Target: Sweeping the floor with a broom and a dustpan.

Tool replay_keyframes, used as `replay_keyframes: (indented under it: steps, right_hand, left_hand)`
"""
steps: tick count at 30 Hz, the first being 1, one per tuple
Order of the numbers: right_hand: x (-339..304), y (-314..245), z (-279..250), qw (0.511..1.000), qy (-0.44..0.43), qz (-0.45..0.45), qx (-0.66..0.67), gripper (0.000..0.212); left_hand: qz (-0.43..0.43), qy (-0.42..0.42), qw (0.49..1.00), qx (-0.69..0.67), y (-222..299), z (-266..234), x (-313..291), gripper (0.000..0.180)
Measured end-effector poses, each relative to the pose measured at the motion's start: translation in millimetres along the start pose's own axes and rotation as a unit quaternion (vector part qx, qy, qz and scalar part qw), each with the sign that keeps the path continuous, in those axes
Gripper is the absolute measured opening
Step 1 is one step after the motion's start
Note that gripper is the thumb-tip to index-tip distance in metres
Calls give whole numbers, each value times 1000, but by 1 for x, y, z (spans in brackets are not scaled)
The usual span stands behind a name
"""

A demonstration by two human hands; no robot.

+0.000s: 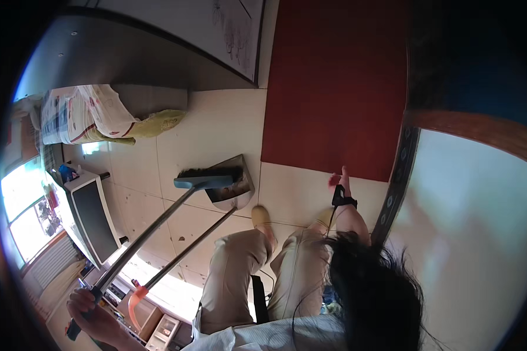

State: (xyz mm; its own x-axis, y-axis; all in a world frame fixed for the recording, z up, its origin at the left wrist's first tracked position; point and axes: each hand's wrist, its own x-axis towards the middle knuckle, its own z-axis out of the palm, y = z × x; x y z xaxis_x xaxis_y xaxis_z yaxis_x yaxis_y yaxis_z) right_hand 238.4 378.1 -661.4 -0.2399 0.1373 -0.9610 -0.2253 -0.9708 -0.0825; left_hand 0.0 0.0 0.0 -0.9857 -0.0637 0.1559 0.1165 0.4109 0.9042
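Observation:
My left hand (88, 310) at the lower left is wrapped round the dark handle of a broom (208, 182). Its blue-grey head with black bristles lies across the mouth of a long-handled dustpan (243, 190) on the floor. Dark debris shows inside the pan, partly hidden by the broom head. The dustpan's pole rises toward me and ends in an orange hooked grip (136, 304), apart from my fingers. Out to the right, my right hand (342, 182) holds nothing. Its fingers are extended near the edge of a red mat, and a black strap circles the wrist.
The red mat (334, 88) lies ahead on pale floor tiles (222, 123). A dark-edged cabinet (134, 55) and cloth-covered furniture (93, 114) stand at the upper left. A white and black box-shaped unit (93, 216) is further left. Along the right runs a dark patterned border (397, 181).

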Motion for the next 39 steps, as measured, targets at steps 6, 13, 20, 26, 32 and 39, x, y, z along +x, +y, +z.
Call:
replay_keyframes:
  steps: [6, 13, 20, 26, 32, 39]
  right_hand:
    - [-82, -58, 105, 979, -19, -168, -111, 23]
    - [-336, -148, 346, 908, -206, -336, -139, 15]
    - [-657, -174, 431, 802, -313, -475, -179, 19]
    - [-726, -94, 380, 813, -283, -496, -118, 27]
    - [-636, -101, 342, 905, -100, -363, -198, 18]
    - [-678, 12, 241, 910, -56, -338, -233, 15]
  left_hand:
    - [29, -12, 994, 101, 1, 9, -1, 25]
    - [-97, -84, 989, 79, 36, -24, -5, 21]
    - [-135, -20, 991, -9, 97, -72, 18, 22]
    - [-136, -21, 989, -45, 131, -105, 38, 23]
    - [-128, -52, 984, -108, 147, -121, 44, 24]
    - [-124, -15, 984, -126, 130, -160, 46, 24]
